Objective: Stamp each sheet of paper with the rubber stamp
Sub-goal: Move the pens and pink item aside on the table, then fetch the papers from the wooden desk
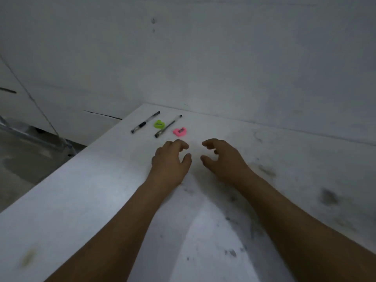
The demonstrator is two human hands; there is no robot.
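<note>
My left hand (170, 159) and my right hand (221, 157) hover side by side over the middle of the white table (81, 200), fingers loosely curled, holding nothing. Just beyond my left fingertips lies a small pink plastic piece (179, 131). A small green plastic piece (159, 124) lies further back and to the left. Two pens lie slanted beside them, one at the far left (145, 122) and one (168, 126) between the green and pink pieces. No sheet of paper and no rubber stamp shows in this view.
The table top is smudged with dark marks on the right and near side (329, 197). A white wall (203, 58) rises right behind the table's far edge. The table's left edge drops to the floor, where a metal frame (40, 137) stands.
</note>
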